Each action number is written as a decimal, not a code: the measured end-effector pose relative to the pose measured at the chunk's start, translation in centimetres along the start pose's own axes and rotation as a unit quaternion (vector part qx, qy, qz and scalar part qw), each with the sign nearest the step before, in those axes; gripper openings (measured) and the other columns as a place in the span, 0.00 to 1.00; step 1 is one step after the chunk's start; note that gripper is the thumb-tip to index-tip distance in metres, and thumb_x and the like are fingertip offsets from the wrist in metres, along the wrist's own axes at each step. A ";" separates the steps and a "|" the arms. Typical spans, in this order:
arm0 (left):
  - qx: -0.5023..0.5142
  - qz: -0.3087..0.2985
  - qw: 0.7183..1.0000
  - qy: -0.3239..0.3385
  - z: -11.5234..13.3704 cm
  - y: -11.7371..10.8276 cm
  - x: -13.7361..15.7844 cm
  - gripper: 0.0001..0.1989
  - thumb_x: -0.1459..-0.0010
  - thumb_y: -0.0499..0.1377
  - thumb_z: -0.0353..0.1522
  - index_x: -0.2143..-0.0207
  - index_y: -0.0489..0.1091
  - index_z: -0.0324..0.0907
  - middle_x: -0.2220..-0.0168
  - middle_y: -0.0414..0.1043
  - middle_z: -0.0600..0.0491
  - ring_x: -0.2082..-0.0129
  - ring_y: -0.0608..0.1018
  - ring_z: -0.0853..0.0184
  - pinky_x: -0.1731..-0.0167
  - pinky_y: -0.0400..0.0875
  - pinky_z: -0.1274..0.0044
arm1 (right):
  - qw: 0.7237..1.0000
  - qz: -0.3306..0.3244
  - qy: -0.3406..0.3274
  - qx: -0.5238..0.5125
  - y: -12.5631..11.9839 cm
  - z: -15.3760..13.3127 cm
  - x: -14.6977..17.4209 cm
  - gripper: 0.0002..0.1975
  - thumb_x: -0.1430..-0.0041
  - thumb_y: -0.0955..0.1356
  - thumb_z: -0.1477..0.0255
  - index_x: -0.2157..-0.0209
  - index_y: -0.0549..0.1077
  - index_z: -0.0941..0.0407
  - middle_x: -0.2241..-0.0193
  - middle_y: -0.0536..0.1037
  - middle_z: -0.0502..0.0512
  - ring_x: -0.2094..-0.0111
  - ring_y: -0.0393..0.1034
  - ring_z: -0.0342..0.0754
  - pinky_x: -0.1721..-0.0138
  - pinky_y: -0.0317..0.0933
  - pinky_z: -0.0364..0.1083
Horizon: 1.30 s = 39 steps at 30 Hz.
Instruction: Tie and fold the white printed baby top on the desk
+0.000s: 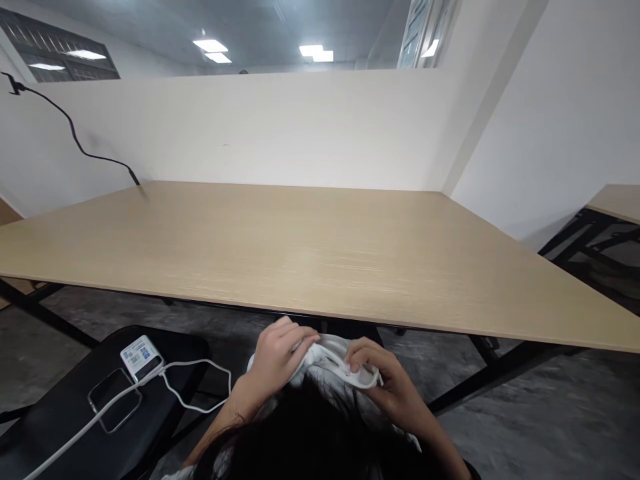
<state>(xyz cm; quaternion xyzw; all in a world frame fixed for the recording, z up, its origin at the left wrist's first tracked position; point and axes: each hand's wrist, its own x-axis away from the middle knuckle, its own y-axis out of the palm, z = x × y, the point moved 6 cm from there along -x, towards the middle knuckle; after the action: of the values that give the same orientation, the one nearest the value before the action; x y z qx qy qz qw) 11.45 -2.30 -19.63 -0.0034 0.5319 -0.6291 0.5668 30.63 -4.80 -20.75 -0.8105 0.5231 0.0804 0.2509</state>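
Observation:
A soft white piece of fabric point(333, 348) with a thick folded edge is gathered between my two hands, just below the table's front edge. My left hand point(281, 352) is closed over its left side, fingers curled inward. On the opposite side, my right hand point(384, 379) pinches the rim between thumb and fingers. Dark hair point(310, 433) at the bottom of the head view hides the lower part of the fabric, so its full shape is unclear.
A wooden table point(310, 247) spans the view before a white partition point(280, 127). At left, a black chair point(165, 340) carries a white power bank point(140, 357), a phone point(116, 400) and a white cable point(195, 362). A bendy black stand point(75, 133) rises at the table's back left.

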 end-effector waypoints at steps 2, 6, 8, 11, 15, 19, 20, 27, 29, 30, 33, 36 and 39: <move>-0.068 0.035 0.997 -0.014 -0.1 -0.7 -0.2 0.07 0.35 0.57 0.31 0.63 0.75 0.42 0.68 0.75 0.53 0.66 0.71 0.67 0.61 0.64 0.73 | 0.998 -0.031 0.035 -0.051 0.2 -0.7 -0.1 0.08 0.35 0.68 0.65 0.64 0.69 0.55 0.63 0.74 0.55 0.61 0.68 0.48 0.58 0.59 0.45; -0.073 0.061 0.995 0.032 1.9 -2.0 -0.1 0.09 0.36 0.56 0.26 0.56 0.73 0.44 0.62 0.73 0.51 0.58 0.71 0.65 0.53 0.62 0.69 | 0.986 0.023 0.109 -0.121 0.0 -0.5 -0.3 0.15 0.34 0.67 0.58 0.64 0.65 0.56 0.66 0.73 0.52 0.66 0.64 0.45 0.63 0.57 0.42; 0.016 0.012 0.994 0.105 3.7 -1.9 0.0 0.12 0.37 0.57 0.26 0.52 0.71 0.45 0.59 0.73 0.52 0.56 0.72 0.66 0.50 0.63 0.70 | 0.975 0.075 0.141 -0.152 -0.3 0.4 -0.4 0.18 0.34 0.67 0.55 0.64 0.63 0.56 0.69 0.71 0.50 0.69 0.60 0.44 0.66 0.56 0.41; 0.104 -0.130 0.975 0.148 5.1 -0.1 0.3 0.13 0.36 0.59 0.31 0.49 0.68 0.45 0.55 0.73 0.52 0.53 0.72 0.67 0.47 0.64 0.73 | 0.956 0.138 0.184 -0.183 -0.5 2.0 -0.2 0.21 0.36 0.67 0.52 0.65 0.62 0.56 0.70 0.68 0.49 0.71 0.58 0.43 0.70 0.54 0.40; 0.105 -0.154 0.981 0.058 3.8 2.1 0.1 0.10 0.32 0.49 0.27 0.56 0.69 0.43 0.57 0.73 0.52 0.54 0.72 0.67 0.48 0.66 0.73 | 0.927 0.180 0.227 -0.240 -0.2 3.0 0.1 0.24 0.41 0.70 0.49 0.67 0.63 0.56 0.73 0.66 0.48 0.74 0.58 0.42 0.73 0.55 0.40; 0.107 -0.130 0.986 -0.008 2.2 3.0 0.2 0.12 0.32 0.45 0.27 0.56 0.67 0.42 0.56 0.69 0.49 0.55 0.70 0.66 0.50 0.67 0.72 | 0.904 0.220 0.244 -0.274 -0.2 3.1 0.3 0.27 0.47 0.73 0.48 0.69 0.62 0.55 0.77 0.64 0.48 0.77 0.56 0.42 0.77 0.53 0.40; 0.112 -0.129 0.985 -0.016 2.0 3.1 0.3 0.12 0.32 0.44 0.27 0.56 0.66 0.42 0.56 0.68 0.49 0.54 0.70 0.66 0.50 0.67 0.72 | 0.902 0.230 0.240 -0.277 -0.3 3.0 0.3 0.27 0.48 0.73 0.48 0.70 0.62 0.55 0.77 0.64 0.48 0.77 0.56 0.42 0.77 0.53 0.40; 0.120 -0.159 0.980 -0.028 2.0 2.9 0.1 0.12 0.32 0.45 0.28 0.55 0.67 0.43 0.55 0.68 0.50 0.54 0.70 0.67 0.50 0.68 0.74 | 0.907 0.238 0.231 -0.259 -0.4 2.6 -0.2 0.28 0.50 0.73 0.46 0.70 0.62 0.55 0.77 0.65 0.49 0.78 0.58 0.43 0.79 0.53 0.40; 0.118 -0.171 0.978 -0.015 2.3 2.8 0.0 0.10 0.33 0.49 0.30 0.54 0.68 0.43 0.55 0.69 0.51 0.54 0.71 0.67 0.50 0.67 0.75 | 0.903 0.244 0.230 -0.267 -0.4 2.5 -0.2 0.28 0.51 0.74 0.47 0.70 0.62 0.55 0.77 0.65 0.49 0.79 0.57 0.42 0.79 0.53 0.40; 0.118 -0.177 0.977 -0.008 2.4 2.8 0.0 0.09 0.34 0.52 0.30 0.54 0.68 0.43 0.55 0.70 0.51 0.54 0.71 0.67 0.50 0.68 0.75 | 0.899 0.249 0.231 -0.275 -0.4 2.4 -0.2 0.28 0.52 0.74 0.47 0.70 0.62 0.55 0.78 0.65 0.48 0.78 0.58 0.42 0.78 0.54 0.40; 0.123 -0.201 0.972 0.003 2.6 3.0 0.1 0.10 0.34 0.55 0.32 0.52 0.70 0.44 0.55 0.72 0.52 0.54 0.73 0.68 0.52 0.68 0.77 | 0.887 0.258 0.236 -0.303 -0.4 2.4 -0.2 0.29 0.55 0.76 0.49 0.70 0.62 0.55 0.77 0.66 0.49 0.77 0.60 0.43 0.76 0.56 0.41; 0.129 -0.208 0.970 -0.008 2.4 3.3 0.2 0.10 0.33 0.54 0.35 0.53 0.72 0.46 0.57 0.74 0.54 0.57 0.75 0.69 0.54 0.69 0.79 | 0.886 0.252 0.236 -0.308 -0.3 2.4 -0.3 0.29 0.54 0.76 0.49 0.69 0.62 0.55 0.75 0.69 0.50 0.76 0.62 0.44 0.75 0.58 0.42; 0.152 -0.190 0.969 -0.043 1.9 3.5 0.3 0.11 0.33 0.55 0.38 0.55 0.73 0.46 0.58 0.76 0.54 0.59 0.77 0.69 0.56 0.70 0.80 | 0.890 0.243 0.235 -0.306 -0.2 2.5 -0.2 0.28 0.52 0.75 0.49 0.70 0.62 0.55 0.76 0.69 0.50 0.76 0.63 0.45 0.75 0.57 0.42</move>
<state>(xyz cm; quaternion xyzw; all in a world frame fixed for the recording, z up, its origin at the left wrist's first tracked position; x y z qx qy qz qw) 14.93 -3.04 -21.37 -0.0447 0.3946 -0.7981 0.4531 31.06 -3.30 -22.72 -0.6902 0.6965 0.1021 -0.1676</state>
